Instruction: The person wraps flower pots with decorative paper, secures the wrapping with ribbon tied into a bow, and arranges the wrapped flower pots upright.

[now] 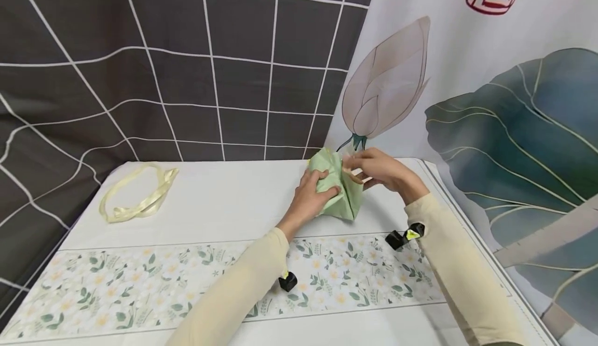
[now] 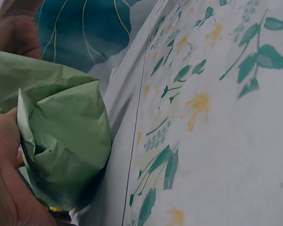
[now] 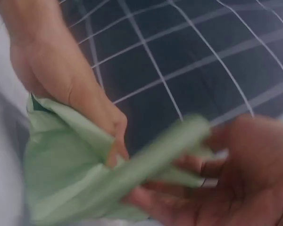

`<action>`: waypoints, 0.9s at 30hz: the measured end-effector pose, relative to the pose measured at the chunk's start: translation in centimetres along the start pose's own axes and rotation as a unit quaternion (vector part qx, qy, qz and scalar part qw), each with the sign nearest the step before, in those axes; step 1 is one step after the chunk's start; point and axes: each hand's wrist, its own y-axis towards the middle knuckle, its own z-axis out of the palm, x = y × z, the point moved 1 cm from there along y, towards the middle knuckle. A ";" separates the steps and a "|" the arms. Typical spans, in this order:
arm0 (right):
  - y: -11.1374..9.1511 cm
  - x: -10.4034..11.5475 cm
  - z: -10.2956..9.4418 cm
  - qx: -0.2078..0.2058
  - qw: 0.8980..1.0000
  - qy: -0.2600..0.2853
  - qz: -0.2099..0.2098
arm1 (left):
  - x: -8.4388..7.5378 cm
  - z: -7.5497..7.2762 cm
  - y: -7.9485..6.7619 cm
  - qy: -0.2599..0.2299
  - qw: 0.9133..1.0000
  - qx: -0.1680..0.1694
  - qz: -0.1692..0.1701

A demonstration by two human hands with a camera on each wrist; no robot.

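A crumpled sheet of light green wrapping paper [image 1: 343,201], gathered into a bundle, stands at the back of the table. My left hand [image 1: 312,193] grips its left side, thumb over the front. At its right edge, my right hand [image 1: 380,169] pinches a flap with curled fingers. The right wrist view shows the paper's folded edge [image 3: 151,155] blurred between the right thumb and fingers. In the left wrist view, the green paper [image 2: 70,127] has deep creases and a tucked fold facing me. What is inside the bundle is hidden.
A loose loop of pale yellow ribbon [image 1: 151,203] lies at the back left of the white table [image 1: 224,201]. A floral printed band [image 1: 140,284] runs across the tabletop. Behind it hang a dark checked cloth [image 1: 243,86] and a curtain with a flower print [image 1: 388,81].
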 end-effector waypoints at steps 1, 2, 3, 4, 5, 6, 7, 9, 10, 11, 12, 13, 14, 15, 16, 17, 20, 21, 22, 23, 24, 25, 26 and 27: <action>0.1 -0.9 0.0 -0.006 0.998 0.054 -0.003 | 0.0 0.1 0.0 -0.002 1.000 -0.003 0.003; 0.2 -2.0 0.0 -0.018 0.995 0.101 -0.005 | 0.0 0.1 0.0 -0.004 1.000 -0.005 0.004; 0.4 -3.1 0.2 -0.033 0.990 0.139 -0.010 | 0.0 0.2 0.1 -0.006 1.000 -0.007 0.006; 0.7 -4.2 0.6 -0.047 0.985 0.165 -0.018 | 0.0 0.3 0.1 -0.004 1.000 -0.008 0.007; 1.0 -5.3 1.1 -0.066 0.981 0.182 -0.025 | 0.0 0.5 0.0 -0.001 1.000 -0.007 0.006; 1.3 -6.3 1.8 -0.084 0.978 0.185 -0.037 | 0.0 0.6 0.0 0.004 1.000 -0.007 0.007; 1.7 -7.1 2.7 -0.097 0.979 0.174 -0.047 | 0.1 0.7 0.0 0.010 1.000 -0.005 0.008; 2.3 -7.8 4.5 -0.105 0.981 0.151 -0.066 | 0.1 0.9 -0.1 0.026 1.000 -0.003 0.012; 2.6 -7.9 5.4 -0.103 0.982 0.138 -0.080 | 0.0 1.0 -0.1 0.035 0.999 -0.003 0.016; 2.9 -7.7 6.2 -0.101 0.983 0.124 -0.090 | 0.0 1.0 -0.2 0.038 0.999 -0.002 0.018; 3.1 -7.5 6.9 -0.097 0.984 0.109 -0.106 | 0.0 1.0 -0.2 0.042 0.999 -0.002 0.021; 3.3 -7.4 7.4 -0.091 0.984 0.103 -0.117 | 0.0 1.1 -0.2 0.045 0.999 0.000 0.024; 3.4 -7.2 7.7 -0.087 0.983 0.098 -0.131 | 0.0 1.1 -0.2 0.046 0.999 0.002 0.027; 3.5 -7.2 7.9 -0.088 0.982 0.086 -0.146 | 0.1 1.1 -0.2 0.045 0.999 0.005 0.027; 3.6 -7.1 8.0 -0.089 0.980 0.076 -0.160 | 0.2 1.1 -0.2 0.044 0.999 0.009 0.030; 3.6 -7.2 8.0 -0.092 0.979 0.065 -0.172 | 0.2 1.1 -0.2 0.040 0.999 0.015 0.031; 3.8 -7.3 8.1 -0.103 0.973 0.047 -0.200 | 0.2 0.8 0.1 0.010 0.999 0.047 0.024; 3.8 -7.3 8.1 -0.107 0.972 0.041 -0.204 | 0.1 0.6 0.2 -0.028 0.997 0.070 0.013; 3.8 -7.4 8.1 -0.109 0.971 0.035 -0.209 | 0.1 0.4 0.4 -0.073 0.993 0.094 -0.001; 3.8 -7.3 8.1 -0.112 0.970 0.024 -0.213 | -0.1 0.2 0.5 -0.121 0.986 0.116 -0.020; 3.8 -7.3 8.1 -0.116 0.970 0.012 -0.212 | -0.2 -0.1 0.7 -0.169 0.976 0.132 -0.040; 3.8 -7.2 8.2 -0.120 0.970 -0.005 -0.211 | -0.5 -0.4 0.9 -0.214 0.964 0.145 -0.060; 3.9 -7.1 8.2 -0.123 0.970 -0.020 -0.210 | -0.7 -0.6 1.0 -0.252 0.952 0.148 -0.086; 3.9 -6.9 8.2 -0.127 0.970 -0.035 -0.204 | -0.9 -0.9 1.2 -0.276 0.945 0.144 -0.101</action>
